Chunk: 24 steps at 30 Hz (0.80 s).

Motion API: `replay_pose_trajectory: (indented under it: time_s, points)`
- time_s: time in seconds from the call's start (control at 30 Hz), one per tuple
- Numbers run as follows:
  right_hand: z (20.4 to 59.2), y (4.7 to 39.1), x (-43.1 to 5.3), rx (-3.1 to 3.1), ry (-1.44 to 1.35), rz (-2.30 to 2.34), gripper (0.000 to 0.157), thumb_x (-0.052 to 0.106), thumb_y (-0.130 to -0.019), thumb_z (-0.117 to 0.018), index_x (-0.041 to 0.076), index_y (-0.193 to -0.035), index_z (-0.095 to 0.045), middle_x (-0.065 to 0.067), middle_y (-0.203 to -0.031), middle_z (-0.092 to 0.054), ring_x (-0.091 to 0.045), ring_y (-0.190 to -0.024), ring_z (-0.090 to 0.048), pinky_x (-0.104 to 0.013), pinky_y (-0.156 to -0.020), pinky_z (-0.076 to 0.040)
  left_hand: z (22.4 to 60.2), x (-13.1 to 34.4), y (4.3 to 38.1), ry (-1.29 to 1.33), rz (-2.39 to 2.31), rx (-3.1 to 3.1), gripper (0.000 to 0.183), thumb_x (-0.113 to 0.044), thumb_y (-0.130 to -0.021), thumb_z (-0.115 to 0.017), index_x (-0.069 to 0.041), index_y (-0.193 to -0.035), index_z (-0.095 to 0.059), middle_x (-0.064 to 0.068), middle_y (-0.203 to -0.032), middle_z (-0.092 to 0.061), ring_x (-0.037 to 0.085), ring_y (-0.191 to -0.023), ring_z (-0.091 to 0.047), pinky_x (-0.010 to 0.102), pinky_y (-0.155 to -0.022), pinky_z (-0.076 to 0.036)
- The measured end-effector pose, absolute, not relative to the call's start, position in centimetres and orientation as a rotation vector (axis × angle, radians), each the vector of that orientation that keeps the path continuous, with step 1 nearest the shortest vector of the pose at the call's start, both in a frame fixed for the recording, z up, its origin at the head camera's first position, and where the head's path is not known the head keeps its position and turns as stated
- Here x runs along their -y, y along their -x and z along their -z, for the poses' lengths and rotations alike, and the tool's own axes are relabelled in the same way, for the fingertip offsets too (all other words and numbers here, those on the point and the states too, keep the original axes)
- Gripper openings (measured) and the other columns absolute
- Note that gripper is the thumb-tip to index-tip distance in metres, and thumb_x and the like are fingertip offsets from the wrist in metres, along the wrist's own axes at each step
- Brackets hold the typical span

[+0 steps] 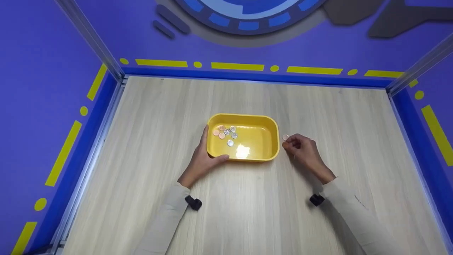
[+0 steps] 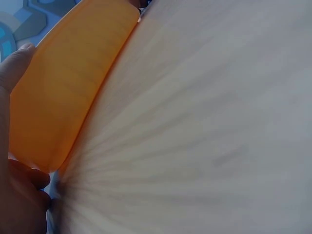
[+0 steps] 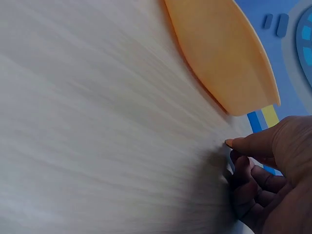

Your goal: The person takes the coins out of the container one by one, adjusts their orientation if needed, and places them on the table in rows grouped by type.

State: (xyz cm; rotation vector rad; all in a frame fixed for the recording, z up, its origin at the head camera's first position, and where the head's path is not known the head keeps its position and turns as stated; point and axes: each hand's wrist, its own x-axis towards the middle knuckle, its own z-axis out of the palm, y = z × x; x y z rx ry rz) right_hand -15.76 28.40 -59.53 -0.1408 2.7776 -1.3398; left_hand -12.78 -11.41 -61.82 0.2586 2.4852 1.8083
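The fingers of the right hand [image 1: 303,152] were curled, pinching a copper coin [image 1: 285,145] at the tip of the thumb, just off the right end of the yellow bin [image 1: 261,133]. A paler coin [image 1: 285,136] showed right by those fingertips, also beside that end of the bin; whether it lay on the counter [image 1: 247,198] or was held could not be told. The left hand [image 1: 202,161] gripped the bin at its opposite end, fingers along the outside of the left wall and thumb against the near wall, by the rim. Inside the bin, toward its left end, lay three copper coins [image 1: 222,135] and four silver coins [image 1: 234,135], flat and loosely bunched, the nearest silver one a little apart from the rest; their markings were too small to read. The bin stood upright on the counter, open side up, its long axis running left to right and one long wall facing the person. On its near side, a black device [image 1: 317,200] sat at each wrist by the cuffs of the pale sleeves [image 1: 166,216]. Beyond the bin's far side rose a blue wall [image 1: 244,53] with yellow dashes and dots.
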Motion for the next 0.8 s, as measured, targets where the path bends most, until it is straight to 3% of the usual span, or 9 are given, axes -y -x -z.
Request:
replay_pose_trajectory:
  time_s: [0.3, 0.53, 0.8]
  points:
    - [60.19, 15.74, -28.31, -2.882, 0.184, 1.286, 0.015, 0.017, -0.104, -0.08, 0.002, -0.106, -0.078, -0.01, -0.095, -0.076, -0.021, -0.085, -0.064, -0.018, -0.073, -0.047, 62.03, 11.43, 12.83, -0.253, -1.809, -2.494, 0.138, -0.048, -0.083, -0.097, -0.015, -0.179, -0.003, 0.01, -0.178, -0.033, 0.024, -0.146, -0.051, 0.048, -0.124, -0.038]
    - [60.1, 15.68, -28.25, -2.914, 0.205, 1.234, 0.01, 0.008, -0.103, -0.079, 0.0, -0.108, -0.078, -0.012, -0.097, -0.072, -0.022, -0.087, -0.061, -0.021, -0.075, -0.046, 61.94, 11.43, 12.79, -0.254, -1.795, -2.505, 0.138, -0.05, -0.084, -0.097, -0.018, -0.179, -0.003, 0.008, -0.179, -0.031, 0.023, -0.148, -0.05, 0.047, -0.124, -0.038]
    - [60.39, 15.64, -28.31, -2.953, 0.223, 1.178, 0.015, 0.006, -0.101, -0.079, -0.003, -0.115, -0.08, -0.014, -0.1, -0.072, -0.024, -0.089, -0.062, -0.023, -0.077, -0.046, 61.82, 11.42, 12.75, -0.27, -1.806, -2.509, 0.136, -0.047, -0.084, -0.097, -0.016, -0.179, -0.004, 0.01, -0.178, -0.034, 0.025, -0.143, -0.053, 0.047, -0.122, -0.039]
